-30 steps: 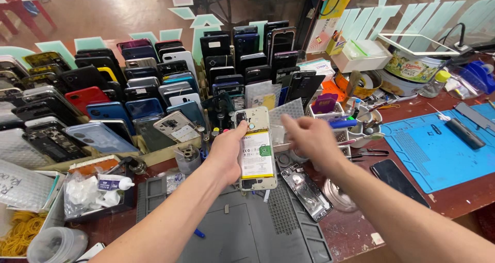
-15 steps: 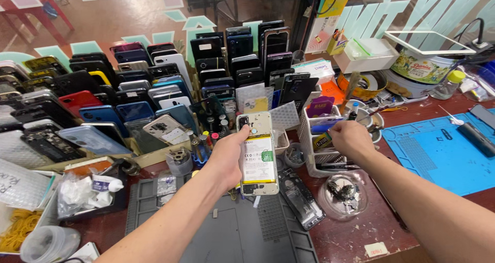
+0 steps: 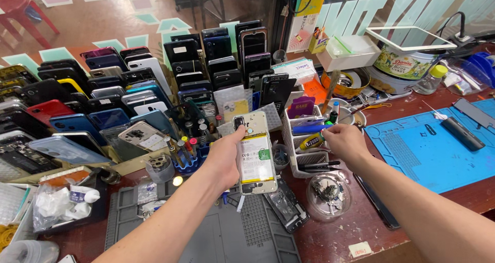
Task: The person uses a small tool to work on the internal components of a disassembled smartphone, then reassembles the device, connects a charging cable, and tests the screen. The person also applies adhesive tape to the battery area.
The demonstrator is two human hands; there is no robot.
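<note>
The right hand (image 3: 344, 140) has moved from the table's tool clutter up to the white basket (image 3: 309, 155) — fingers pinched on a yellow glue tube (image 3: 312, 141) at its rim. Just left of the basket, the left hand (image 3: 223, 159) grips an opened phone (image 3: 254, 155), back cover off, above the grey mat (image 3: 227, 232).

The opened phone (image 3: 253, 157) sits left of the tool basket (image 3: 309, 149) (racked phones (image 3: 129, 93) behind both).
</note>
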